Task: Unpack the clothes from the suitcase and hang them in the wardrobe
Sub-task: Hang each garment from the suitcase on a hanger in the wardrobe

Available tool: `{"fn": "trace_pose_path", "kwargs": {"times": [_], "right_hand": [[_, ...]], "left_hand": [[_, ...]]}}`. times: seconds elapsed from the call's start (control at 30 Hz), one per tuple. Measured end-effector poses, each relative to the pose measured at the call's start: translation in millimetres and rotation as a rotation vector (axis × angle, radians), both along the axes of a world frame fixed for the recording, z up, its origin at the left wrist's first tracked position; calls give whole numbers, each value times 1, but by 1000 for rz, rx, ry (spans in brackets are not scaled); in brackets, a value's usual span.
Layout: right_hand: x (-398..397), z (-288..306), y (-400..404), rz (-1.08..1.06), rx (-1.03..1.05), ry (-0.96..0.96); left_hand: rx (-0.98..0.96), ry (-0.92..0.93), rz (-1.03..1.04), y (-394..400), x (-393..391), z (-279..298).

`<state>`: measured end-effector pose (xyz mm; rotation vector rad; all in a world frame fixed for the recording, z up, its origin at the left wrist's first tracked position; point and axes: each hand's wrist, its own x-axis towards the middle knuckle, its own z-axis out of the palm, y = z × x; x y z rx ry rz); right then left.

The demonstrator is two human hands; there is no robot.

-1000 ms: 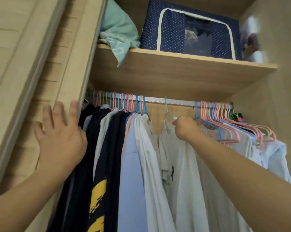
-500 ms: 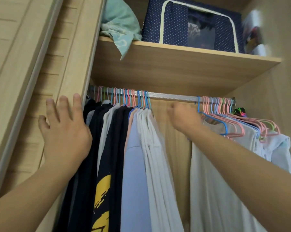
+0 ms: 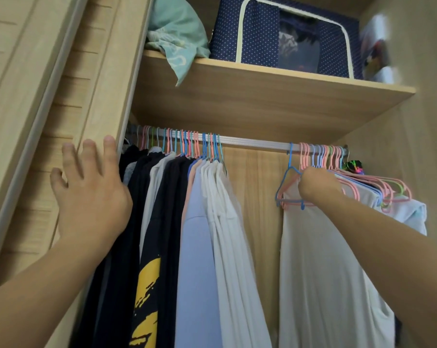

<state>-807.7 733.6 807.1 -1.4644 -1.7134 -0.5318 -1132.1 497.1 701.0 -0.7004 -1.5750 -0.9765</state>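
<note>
A silver wardrobe rail (image 3: 257, 142) runs under a wooden shelf (image 3: 262, 96). On its left hang dark, light blue and white clothes (image 3: 199, 234) on coloured hangers. On its right hangs a bunch of pink and blue hangers (image 3: 320, 159) with white garments (image 3: 320, 259). My right hand (image 3: 315, 184) grips the hangers at the left end of that bunch, fingers curled. My left hand (image 3: 86, 192) lies flat with spread fingers against the edge of the wardrobe door (image 3: 69, 121). The suitcase is out of view.
A bare stretch of rail and wooden back panel (image 3: 255, 197) shows between the two groups of clothes. On the shelf sit a teal cloth (image 3: 177, 38), a navy dotted storage box (image 3: 282, 36) and a blurred white item (image 3: 378, 49).
My right hand has slid a white garment on its hanger to the right along the rail into the right bunch, opening a gap in the middle. My left hand stayed on the door.
</note>
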Motion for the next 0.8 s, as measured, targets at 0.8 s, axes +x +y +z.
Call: {"fn": "trace_pose_path", "kwargs": {"times": [0.8], "right_hand": [[112, -149, -83, 533, 93, 468]], "left_hand": [[-79, 113, -721, 36, 168, -43]]}}
